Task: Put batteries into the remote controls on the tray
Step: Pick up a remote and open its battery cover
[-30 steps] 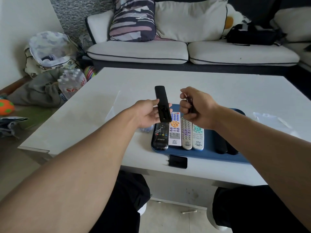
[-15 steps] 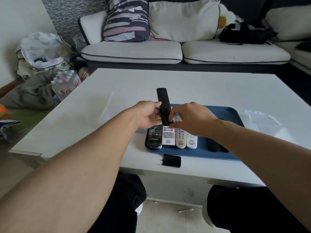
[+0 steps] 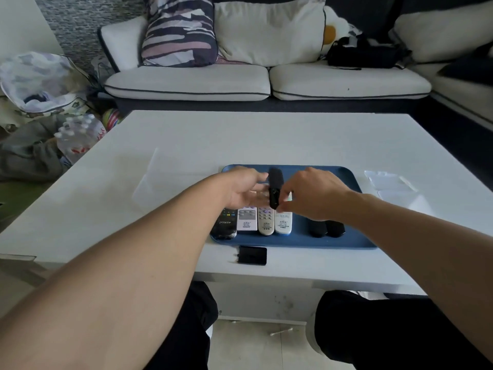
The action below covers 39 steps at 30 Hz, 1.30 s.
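While both hands meet over the blue tray point(image 3: 333, 243), a black remote point(image 3: 274, 189) stands between them, blurred. The left hand point(image 3: 244, 186) lies open under it with fingers nearly straight; the right hand point(image 3: 310, 194) pinches its near end. On the tray at 7 o'clock four remotes point(image 3: 256, 222) lie side by side, two dark ones point(image 3: 326, 228) at 5 o'clock. A black cover point(image 3: 252, 255) lies on the table point(image 3: 240, 137) just beside the tray's near rim.
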Each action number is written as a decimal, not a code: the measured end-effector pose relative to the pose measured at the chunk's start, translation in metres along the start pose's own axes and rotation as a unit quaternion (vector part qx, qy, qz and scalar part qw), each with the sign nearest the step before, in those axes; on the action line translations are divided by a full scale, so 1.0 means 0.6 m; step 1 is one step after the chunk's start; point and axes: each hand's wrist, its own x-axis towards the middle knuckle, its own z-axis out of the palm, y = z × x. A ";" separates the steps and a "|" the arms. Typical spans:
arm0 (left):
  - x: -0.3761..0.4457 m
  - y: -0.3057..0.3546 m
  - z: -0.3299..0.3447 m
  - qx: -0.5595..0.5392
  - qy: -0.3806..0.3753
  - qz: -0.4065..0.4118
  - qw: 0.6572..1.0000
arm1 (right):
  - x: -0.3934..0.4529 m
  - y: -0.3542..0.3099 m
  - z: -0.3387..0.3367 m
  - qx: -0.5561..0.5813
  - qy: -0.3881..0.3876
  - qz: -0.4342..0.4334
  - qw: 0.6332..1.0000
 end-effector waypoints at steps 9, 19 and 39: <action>0.032 -0.013 0.001 0.102 0.054 0.015 0.993 | -0.020 0.058 0.024 -0.052 -0.062 0.044 0.996; 0.031 -0.031 0.009 0.239 0.003 0.008 0.971 | -0.022 0.056 0.051 -0.089 -0.102 0.005 0.991; 0.026 -0.033 0.035 0.261 -0.041 -0.011 0.964 | -0.005 0.068 0.024 0.092 -0.136 0.053 0.985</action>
